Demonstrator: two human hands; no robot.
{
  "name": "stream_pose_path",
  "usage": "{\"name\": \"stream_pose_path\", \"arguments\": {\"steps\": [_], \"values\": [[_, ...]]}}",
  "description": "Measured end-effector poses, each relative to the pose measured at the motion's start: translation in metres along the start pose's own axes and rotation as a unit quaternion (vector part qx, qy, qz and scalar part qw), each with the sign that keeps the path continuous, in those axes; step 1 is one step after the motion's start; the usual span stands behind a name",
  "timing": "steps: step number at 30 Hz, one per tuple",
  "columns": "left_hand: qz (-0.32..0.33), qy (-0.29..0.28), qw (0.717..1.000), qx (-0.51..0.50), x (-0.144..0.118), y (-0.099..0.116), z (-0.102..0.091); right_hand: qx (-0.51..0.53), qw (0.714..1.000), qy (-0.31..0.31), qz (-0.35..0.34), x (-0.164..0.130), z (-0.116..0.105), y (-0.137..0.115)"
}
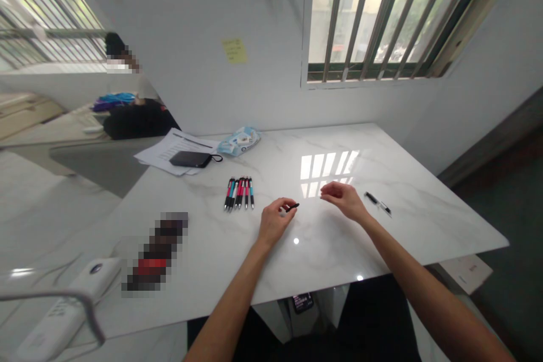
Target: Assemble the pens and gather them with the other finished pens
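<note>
My left hand point(275, 222) is closed over the white marble-look table, pinching a short black pen part point(292, 207) between thumb and fingers. To its right, my right hand point(343, 200) hovers with thumb and fingertips brought together; anything between them is too small to make out. Beside the right hand lie a black pen piece point(371, 198) and a thin clear-and-dark pen piece point(385, 207). Left of my left hand, several red, blue and white pens point(240, 192) with black grips lie in a row, tips toward me.
A black pouch point(190, 159) with a loop rests on printed papers point(169, 147), near a light-blue packet point(240, 141). A pixelated dark object point(159, 251) and a white power strip point(72, 305) are at left. A phone point(302, 302) shows below the table edge. Another person point(136, 107) sits behind the partition.
</note>
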State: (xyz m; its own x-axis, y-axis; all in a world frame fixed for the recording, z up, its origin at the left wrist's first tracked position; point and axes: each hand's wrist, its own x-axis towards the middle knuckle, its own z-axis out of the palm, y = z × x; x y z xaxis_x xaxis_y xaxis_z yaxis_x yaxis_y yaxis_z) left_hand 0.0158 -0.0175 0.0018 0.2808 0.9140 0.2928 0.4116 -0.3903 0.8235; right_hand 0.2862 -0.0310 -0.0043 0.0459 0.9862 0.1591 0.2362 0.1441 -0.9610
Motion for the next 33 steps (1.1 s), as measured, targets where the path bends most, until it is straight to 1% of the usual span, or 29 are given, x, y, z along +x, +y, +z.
{"name": "stream_pose_path", "arguments": {"steps": [1, 3, 5, 7, 15, 19, 25, 33], "values": [[0.004, -0.002, 1.000, 0.003, 0.000, 0.000, 0.000, 0.040, 0.999, -0.017, 0.008, 0.000, 0.012, -0.004], [0.009, -0.007, 1.000, 0.007, -0.001, 0.001, 0.000, 0.083, 0.995, -0.042, 0.022, -0.001, 0.030, -0.012], [0.013, -0.012, 1.000, 0.013, -0.001, 0.000, 0.000, 0.100, 0.993, -0.054, 0.031, -0.002, 0.042, -0.017], [0.017, -0.014, 1.000, 0.017, -0.001, 0.000, 0.001, 0.104, 0.992, -0.061, 0.034, -0.003, 0.047, -0.019], [0.028, -0.026, 0.999, 0.026, -0.002, 0.004, 0.001, 0.086, 0.994, -0.070, 0.020, -0.003, 0.055, -0.012], [0.029, -0.027, 0.999, 0.030, -0.003, 0.006, 0.001, 0.078, 0.994, -0.076, 0.014, -0.004, 0.056, -0.012], [0.026, -0.025, 0.999, 0.027, -0.003, 0.005, 0.000, 0.008, 0.998, -0.058, -0.003, -0.005, 0.059, -0.016], [0.008, -0.018, 1.000, 0.007, -0.002, 0.001, 0.000, 0.011, 0.999, -0.051, -0.001, -0.006, 0.060, -0.014]]}}
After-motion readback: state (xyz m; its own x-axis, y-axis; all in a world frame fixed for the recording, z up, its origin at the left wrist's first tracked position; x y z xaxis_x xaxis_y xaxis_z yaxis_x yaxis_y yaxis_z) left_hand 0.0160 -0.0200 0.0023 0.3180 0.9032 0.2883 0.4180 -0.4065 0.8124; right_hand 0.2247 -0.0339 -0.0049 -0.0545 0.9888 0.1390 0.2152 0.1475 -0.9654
